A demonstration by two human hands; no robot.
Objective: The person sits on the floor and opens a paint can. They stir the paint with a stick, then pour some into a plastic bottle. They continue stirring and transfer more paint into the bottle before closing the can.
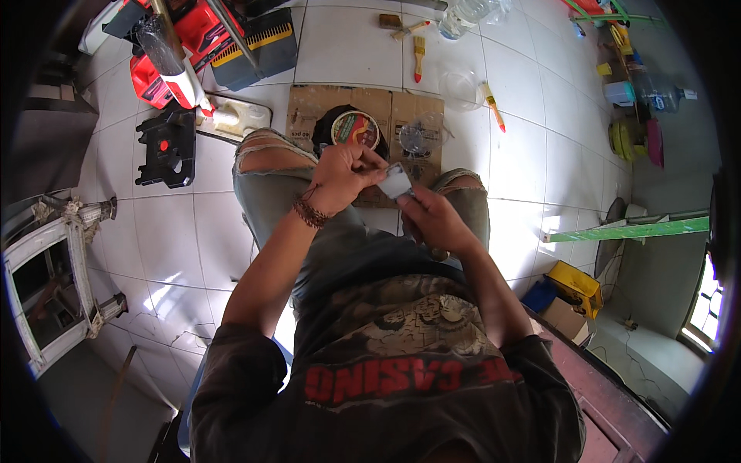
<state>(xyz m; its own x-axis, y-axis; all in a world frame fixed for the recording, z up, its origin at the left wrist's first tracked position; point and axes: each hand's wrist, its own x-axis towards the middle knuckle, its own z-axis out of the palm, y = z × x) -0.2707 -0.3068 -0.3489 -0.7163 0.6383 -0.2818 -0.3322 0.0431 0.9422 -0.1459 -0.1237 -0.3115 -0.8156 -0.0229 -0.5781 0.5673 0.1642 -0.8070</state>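
Note:
My right hand (pixel 438 222) grips a small flat pale rectangular piece (pixel 395 182) between thumb and fingers, in front of my lap. Its exact kind is not clear; one edge looks darker. Close by its far left corner, my left hand (pixel 340 179) is closed in a pinch, and what its fingertips hold is too small to tell. Just beyond the left hand stands a round tin (pixel 356 130) with a printed red and green lid, on something black. To its right sits a clear plastic container (pixel 417 137). Both rest on flattened cardboard (pixel 309 104) on the floor.
Paintbrushes (pixel 419 58) and a clear round lid or bowl (pixel 461 90) lie on the white tiles ahead. Red and black tool cases (pixel 255 58) and a black plastic tray (pixel 166 147) are at left. A green bar (pixel 629 230) juts in from the right, above a yellow bin (pixel 575 287).

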